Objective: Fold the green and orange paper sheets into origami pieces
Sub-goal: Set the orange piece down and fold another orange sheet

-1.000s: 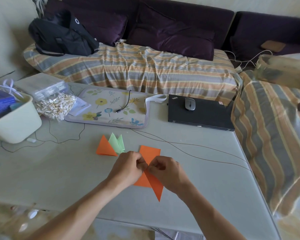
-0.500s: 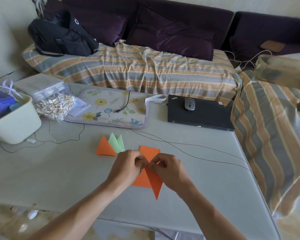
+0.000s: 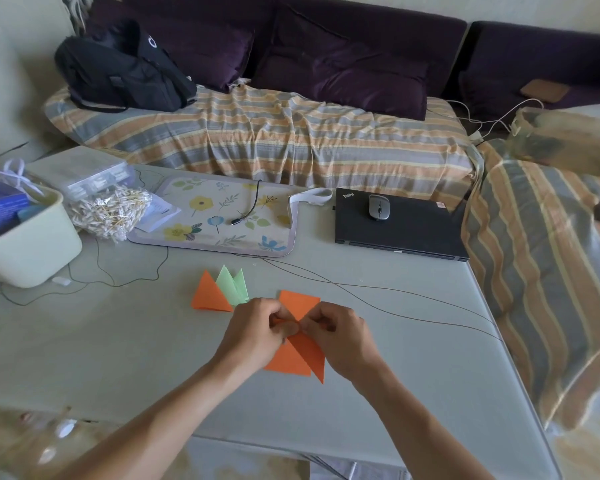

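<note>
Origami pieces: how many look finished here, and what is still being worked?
Done: one folded orange triangle and two green folded pieces lie together on the table. In hand: the left hand and right hand pinch the middle of an orange sheet, partly folded. Left: finishing that piece; no unfolded sheets are visible.

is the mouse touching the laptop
Touching. The head view shows the grey mouse lying flat on the closed black laptop's lid, no gap beneath it.

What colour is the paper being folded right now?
Orange: both hands pinch the orange sheet at its middle; the head view shows it clearly.
</note>
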`<move>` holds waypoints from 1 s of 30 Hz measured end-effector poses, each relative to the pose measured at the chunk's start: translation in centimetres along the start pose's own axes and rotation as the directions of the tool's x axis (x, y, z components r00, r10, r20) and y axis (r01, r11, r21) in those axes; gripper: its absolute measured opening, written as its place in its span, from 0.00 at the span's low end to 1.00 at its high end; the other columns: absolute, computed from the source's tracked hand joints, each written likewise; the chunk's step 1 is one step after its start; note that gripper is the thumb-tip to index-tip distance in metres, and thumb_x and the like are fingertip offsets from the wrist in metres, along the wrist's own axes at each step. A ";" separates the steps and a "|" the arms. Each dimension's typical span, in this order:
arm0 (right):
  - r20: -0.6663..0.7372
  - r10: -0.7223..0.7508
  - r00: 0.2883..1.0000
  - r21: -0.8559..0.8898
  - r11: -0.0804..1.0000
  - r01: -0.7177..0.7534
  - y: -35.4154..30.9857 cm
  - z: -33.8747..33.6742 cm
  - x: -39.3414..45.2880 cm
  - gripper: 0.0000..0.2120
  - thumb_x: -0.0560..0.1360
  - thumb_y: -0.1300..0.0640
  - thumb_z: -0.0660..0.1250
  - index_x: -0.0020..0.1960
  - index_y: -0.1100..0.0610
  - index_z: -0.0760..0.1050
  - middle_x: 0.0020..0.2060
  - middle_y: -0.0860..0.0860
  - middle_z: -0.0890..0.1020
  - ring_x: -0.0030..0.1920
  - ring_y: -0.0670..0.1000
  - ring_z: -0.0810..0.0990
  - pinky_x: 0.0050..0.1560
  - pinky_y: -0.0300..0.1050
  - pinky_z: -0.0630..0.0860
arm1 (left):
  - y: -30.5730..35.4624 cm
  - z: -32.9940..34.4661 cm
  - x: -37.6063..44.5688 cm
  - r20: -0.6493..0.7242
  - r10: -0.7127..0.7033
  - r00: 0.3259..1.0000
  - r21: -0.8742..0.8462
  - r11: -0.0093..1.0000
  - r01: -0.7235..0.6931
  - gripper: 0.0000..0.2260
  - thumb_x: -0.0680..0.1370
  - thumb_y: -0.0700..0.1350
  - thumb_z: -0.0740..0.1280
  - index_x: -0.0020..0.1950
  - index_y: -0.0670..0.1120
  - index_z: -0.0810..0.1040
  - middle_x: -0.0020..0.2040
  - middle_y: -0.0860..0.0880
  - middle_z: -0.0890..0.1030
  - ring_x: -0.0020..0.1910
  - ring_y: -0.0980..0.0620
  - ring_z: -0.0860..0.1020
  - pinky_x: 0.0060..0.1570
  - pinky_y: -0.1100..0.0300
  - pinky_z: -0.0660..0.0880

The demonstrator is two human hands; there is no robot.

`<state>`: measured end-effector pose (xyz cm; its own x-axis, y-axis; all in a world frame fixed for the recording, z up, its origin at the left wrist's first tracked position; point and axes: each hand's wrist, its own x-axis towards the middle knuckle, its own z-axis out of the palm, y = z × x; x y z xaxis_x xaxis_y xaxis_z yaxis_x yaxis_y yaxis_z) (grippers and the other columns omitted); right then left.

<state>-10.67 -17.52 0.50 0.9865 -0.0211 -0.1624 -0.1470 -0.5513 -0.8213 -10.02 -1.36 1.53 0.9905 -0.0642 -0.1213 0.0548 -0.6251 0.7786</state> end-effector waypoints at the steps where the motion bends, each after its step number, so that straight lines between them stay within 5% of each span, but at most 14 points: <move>1: -0.006 0.004 1.000 0.014 1.000 -0.004 -0.1 0.1 0.0 0.06 0.75 0.55 0.70 0.39 0.50 0.81 0.34 0.48 0.83 0.31 0.42 0.73 0.32 0.32 0.68 | 0.1 -0.1 0.0 -0.021 -0.011 1.000 -0.003 1.000 0.011 0.08 0.73 0.42 0.76 0.36 0.51 0.83 0.27 0.54 0.81 0.27 0.62 0.77 0.31 0.71 0.69; 8: -0.064 0.002 0.998 0.018 1.000 -0.001 -0.3 0.2 0.0 0.06 0.75 0.56 0.70 0.39 0.52 0.81 0.31 0.44 0.81 0.30 0.40 0.74 0.31 0.30 0.68 | 0.3 -0.2 -0.2 -0.037 -0.117 0.992 -0.115 0.987 0.112 0.06 0.74 0.43 0.76 0.37 0.48 0.85 0.28 0.50 0.83 0.28 0.58 0.79 0.29 0.70 0.69; 13: -0.087 -0.048 0.995 -0.026 0.999 0.046 -0.5 0.1 -0.1 0.05 0.72 0.59 0.69 0.38 0.56 0.77 0.29 0.47 0.77 0.29 0.43 0.69 0.29 0.32 0.66 | 0.7 -0.3 -0.3 0.034 -0.146 0.989 -0.182 0.972 0.149 0.05 0.73 0.42 0.74 0.37 0.47 0.85 0.31 0.47 0.84 0.32 0.55 0.82 0.37 0.62 0.74; 17: -0.054 -0.021 0.998 0.020 1.000 0.022 -0.5 0.1 -0.1 0.05 0.73 0.58 0.69 0.38 0.54 0.79 0.33 0.49 0.82 0.30 0.42 0.71 0.31 0.31 0.67 | 0.5 -0.3 -0.3 0.035 -0.151 0.988 -0.228 0.961 0.155 0.05 0.73 0.41 0.73 0.37 0.46 0.83 0.32 0.47 0.84 0.31 0.56 0.81 0.38 0.62 0.74; 24: -0.075 0.016 0.997 0.051 0.999 -0.012 -0.1 -0.2 0.0 0.05 0.74 0.59 0.71 0.39 0.52 0.81 0.32 0.46 0.83 0.32 0.40 0.76 0.33 0.31 0.70 | 0.0 -0.2 0.0 0.001 -0.159 0.987 -0.195 0.968 0.156 0.04 0.74 0.43 0.72 0.39 0.49 0.84 0.35 0.51 0.86 0.36 0.53 0.84 0.42 0.60 0.77; 30: -0.018 0.025 1.000 0.068 0.997 -0.024 -0.2 0.0 -0.1 0.05 0.72 0.58 0.73 0.38 0.51 0.81 0.35 0.48 0.85 0.37 0.45 0.81 0.36 0.35 0.72 | 0.1 -0.2 -0.1 -0.002 -0.059 0.998 -0.116 0.992 0.058 0.06 0.74 0.44 0.72 0.38 0.52 0.85 0.36 0.59 0.85 0.38 0.63 0.82 0.42 0.65 0.75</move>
<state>-10.74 -17.42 0.64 0.9837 -0.0499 -0.1730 -0.1749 -0.4928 -0.8524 -10.09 -1.24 1.78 0.9859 -0.0256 -0.1651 0.1262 -0.5335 0.8363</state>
